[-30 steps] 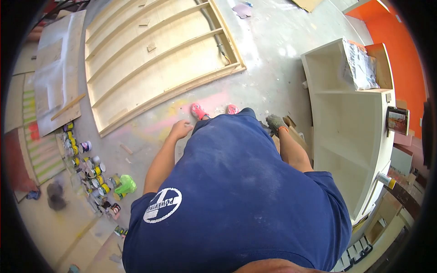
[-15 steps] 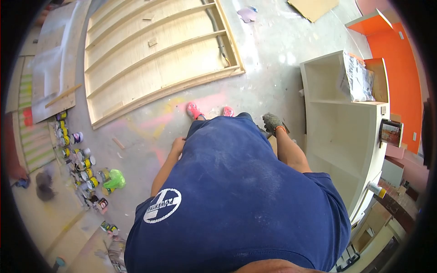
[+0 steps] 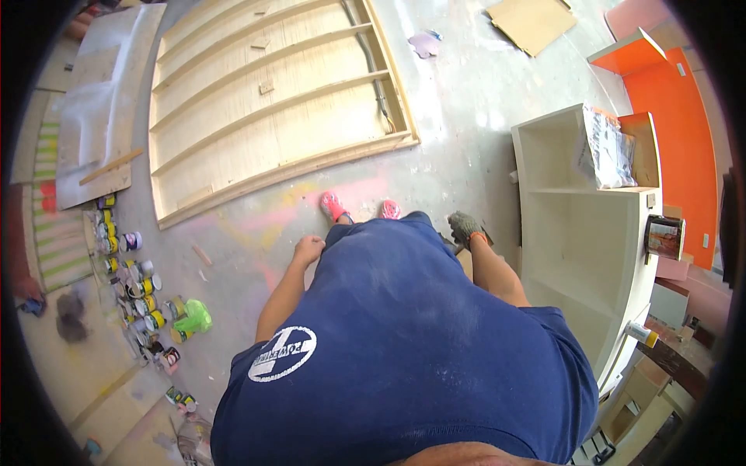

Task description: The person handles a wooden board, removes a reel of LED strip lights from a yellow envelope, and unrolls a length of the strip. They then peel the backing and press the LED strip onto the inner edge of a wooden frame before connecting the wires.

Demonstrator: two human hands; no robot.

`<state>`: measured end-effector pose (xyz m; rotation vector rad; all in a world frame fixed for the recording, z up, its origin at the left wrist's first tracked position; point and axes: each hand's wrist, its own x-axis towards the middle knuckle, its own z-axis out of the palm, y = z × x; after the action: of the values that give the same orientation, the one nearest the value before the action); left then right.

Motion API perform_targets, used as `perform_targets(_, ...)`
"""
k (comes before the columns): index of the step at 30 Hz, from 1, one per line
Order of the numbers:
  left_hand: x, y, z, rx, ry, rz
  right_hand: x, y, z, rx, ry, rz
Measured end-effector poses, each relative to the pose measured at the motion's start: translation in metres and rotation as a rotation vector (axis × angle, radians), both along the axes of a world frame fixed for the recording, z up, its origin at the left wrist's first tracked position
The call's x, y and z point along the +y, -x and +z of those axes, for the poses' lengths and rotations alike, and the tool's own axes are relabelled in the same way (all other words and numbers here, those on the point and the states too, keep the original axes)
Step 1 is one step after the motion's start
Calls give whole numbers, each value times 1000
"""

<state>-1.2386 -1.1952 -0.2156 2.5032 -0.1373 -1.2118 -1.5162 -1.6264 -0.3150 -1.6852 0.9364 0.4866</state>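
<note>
My left hand is bare and hangs beside the hem of my navy shirt, fingers curled in and nothing visible in them. On the other side, my right hand wears a dark grey-green work glove with an orange cuff. Its fingers are bent round, and dark edges show beside and below it; what it grips is mostly hidden, so I cannot make it out. That hand is nearest to the white cabinet, apart from it. My pink shoes stand on the paint-marked floor.
A ribbed wooden panel frame lies ahead. Paint cans and a green plastic bag line the left. A plastic-wrapped packet rests on the cabinet. Orange panels stand at right, cardboard beyond.
My left hand has come out from beside the shirt, a little outward, and shows more fully. The view has shifted slightly, so the floor and furniture sit a bit lower.
</note>
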Motion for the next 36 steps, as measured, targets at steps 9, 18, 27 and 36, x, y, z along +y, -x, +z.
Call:
perform_targets(9, -1, -7, -12, 20, 34, 10, 20, -30, 98, 255, 384, 538)
perform_targets(18, -12, -9, -3, 27, 32, 60, -1, -1, -9, 73, 167, 269)
perform_targets(27, 2, -6, -9, -13, 35, 36, -1, -24, 14, -80, 305, 493)
perform_targets(36, 7, -3, -9, -50, 71, 12, -7, -35, -15, 183, 39, 354)
